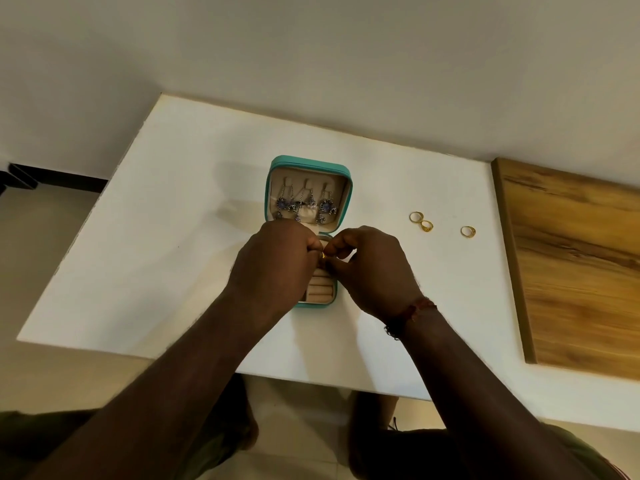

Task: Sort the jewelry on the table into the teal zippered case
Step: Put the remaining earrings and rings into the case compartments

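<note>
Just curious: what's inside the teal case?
Silver pieces with blue stones hang in the lid; beige ring rolls show below. The left hand and right hand, pinching a gold piece, cover the rest.

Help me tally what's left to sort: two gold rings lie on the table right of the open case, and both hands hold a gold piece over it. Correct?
The count is wrong: three gold rings, not two, lie on the table right of the open case, as the head view shows. The left hand and right hand do hold a gold piece over it.
</note>
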